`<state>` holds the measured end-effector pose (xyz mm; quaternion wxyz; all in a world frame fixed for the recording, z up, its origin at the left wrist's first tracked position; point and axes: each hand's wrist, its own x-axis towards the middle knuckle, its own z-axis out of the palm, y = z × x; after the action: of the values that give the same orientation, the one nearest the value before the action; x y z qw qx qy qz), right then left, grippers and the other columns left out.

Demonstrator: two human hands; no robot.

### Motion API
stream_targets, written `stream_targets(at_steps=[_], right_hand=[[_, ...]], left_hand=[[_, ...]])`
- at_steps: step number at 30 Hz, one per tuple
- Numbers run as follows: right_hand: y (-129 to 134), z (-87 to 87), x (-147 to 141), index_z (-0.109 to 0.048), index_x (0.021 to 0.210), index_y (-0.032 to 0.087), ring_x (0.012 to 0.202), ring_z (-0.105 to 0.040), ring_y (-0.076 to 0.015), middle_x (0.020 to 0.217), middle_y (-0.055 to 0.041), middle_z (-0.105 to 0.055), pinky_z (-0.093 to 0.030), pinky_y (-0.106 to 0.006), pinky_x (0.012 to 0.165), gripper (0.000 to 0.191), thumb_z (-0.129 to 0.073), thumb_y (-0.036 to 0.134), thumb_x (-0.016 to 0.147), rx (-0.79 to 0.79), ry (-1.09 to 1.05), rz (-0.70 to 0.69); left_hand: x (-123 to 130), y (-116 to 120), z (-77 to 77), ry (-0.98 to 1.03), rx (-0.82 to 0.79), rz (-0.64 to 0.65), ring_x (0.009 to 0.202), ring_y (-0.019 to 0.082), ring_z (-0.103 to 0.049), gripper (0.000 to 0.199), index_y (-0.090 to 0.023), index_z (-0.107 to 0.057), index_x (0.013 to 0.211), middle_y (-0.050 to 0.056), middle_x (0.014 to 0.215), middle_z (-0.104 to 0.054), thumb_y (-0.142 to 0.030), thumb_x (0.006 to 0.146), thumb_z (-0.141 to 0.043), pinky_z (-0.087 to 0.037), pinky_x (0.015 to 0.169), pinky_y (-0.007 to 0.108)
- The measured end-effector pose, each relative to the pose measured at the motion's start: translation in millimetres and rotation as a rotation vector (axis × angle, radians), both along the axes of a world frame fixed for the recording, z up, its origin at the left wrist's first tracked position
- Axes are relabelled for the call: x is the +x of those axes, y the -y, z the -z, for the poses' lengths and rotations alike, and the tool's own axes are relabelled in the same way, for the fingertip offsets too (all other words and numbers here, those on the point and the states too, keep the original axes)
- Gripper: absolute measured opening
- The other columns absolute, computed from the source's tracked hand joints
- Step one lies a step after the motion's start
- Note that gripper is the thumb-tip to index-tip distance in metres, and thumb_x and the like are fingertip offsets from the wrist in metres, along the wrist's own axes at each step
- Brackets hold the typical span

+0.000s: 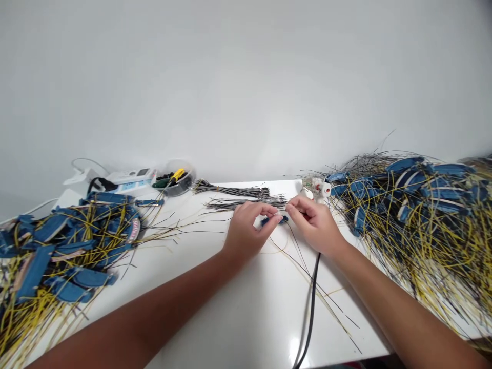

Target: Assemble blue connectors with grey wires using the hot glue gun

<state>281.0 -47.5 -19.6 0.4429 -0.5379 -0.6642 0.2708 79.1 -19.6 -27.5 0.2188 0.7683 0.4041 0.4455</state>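
Plain pale wall [246, 92] backs a white tabletop [207, 307] where, as seen from the room, a person works with both bare hands amid heaps of blue parts and loose wire. A small dark blue piece [285, 219] sits low between the hands, partly hidden by the left thumb, its long axis running roughly sideways across the gap. The left hand [250, 225] is the nearer to it; a slim pale strand [282, 212] bridges the short space just above, toward the right fingertips. The left thumb and index finger curve into a ring; whether they pinch the piece or the strand cannot be told. The right hand [317, 225] comes in from the opposite side, palm turned inward, thumb and forefinger together on the strand's end. Both forearms angle up from the near edge to meet at centre. Thin wires [307, 274] trail from beneath the hands toward the lower right, and a black cord [312, 302] drops from the right wrist. Beyond lie two dark wire bundles [238, 191], flanked by blue-and-yellow piles at left [77, 246] and right [442, 197].
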Motion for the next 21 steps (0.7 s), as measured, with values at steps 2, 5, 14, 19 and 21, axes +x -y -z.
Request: stream_targets(at_steps=[2,5,14,19,21], right_hand=[[-0.1,-0.2,0.8,-0.064,0.091,0.024,0.054,-0.035,-0.0133,0.064,0.0041,-0.045,-0.026,-0.032,0.054,0.024,-0.059,0.043,0.104,-0.006,0.009,-0.002],[-0.6,0.6,2.3,-0.065,0.091,0.024,0.055,-0.037,-0.0138,0.063,0.0038,-0.045,-0.027,-0.031,0.054,0.023,-0.059,0.042,0.103,-0.013,0.018,-0.007],[-1.1,2.0,2.4,-0.064,0.087,0.022,0.053,-0.035,-0.0122,0.060,0.0050,-0.041,-0.026,-0.029,0.052,0.022,-0.061,0.038,0.101,-0.007,0.045,0.007],[-1.4,4.1,2.8,-0.064,0.085,0.021,0.053,-0.035,-0.0114,0.061,0.0052,-0.042,-0.026,-0.029,0.052,0.021,-0.061,0.035,0.100,0.011,0.069,-0.016],[-1.4,4.3,3.8,-0.064,0.084,0.021,0.052,-0.035,-0.0113,0.060,0.0054,-0.040,-0.025,-0.029,0.052,0.021,-0.062,0.035,0.099,0.004,0.066,-0.026]], left_hand=[[-0.4,0.1,-0.3,-0.006,0.008,0.008,0.091,0.019,-0.069,0.004,-0.028,-0.075,0.095,-0.004,0.090,-0.079,-0.029,0.093,-0.078,-0.047,0.093,0.038],[-0.6,0.4,-0.8,-0.014,0.000,0.011,0.091,0.019,-0.069,0.004,-0.027,-0.075,0.093,-0.003,0.090,-0.079,-0.030,0.094,-0.076,-0.047,0.092,0.038],[1.2,0.1,1.1,0.021,0.027,0.019,0.088,0.018,-0.067,0.004,-0.026,-0.076,0.091,-0.004,0.087,-0.078,-0.028,0.093,-0.078,-0.047,0.091,0.037],[2.3,-0.1,2.3,0.022,0.010,0.018,0.086,0.017,-0.065,0.007,-0.026,-0.074,0.086,-0.004,0.084,-0.077,-0.023,0.092,-0.076,-0.046,0.088,0.036],[2.5,0.1,2.9,0.007,0.017,0.006,0.086,0.018,-0.065,0.009,-0.027,-0.075,0.084,-0.005,0.084,-0.078,-0.022,0.091,-0.077,-0.045,0.090,0.038]])
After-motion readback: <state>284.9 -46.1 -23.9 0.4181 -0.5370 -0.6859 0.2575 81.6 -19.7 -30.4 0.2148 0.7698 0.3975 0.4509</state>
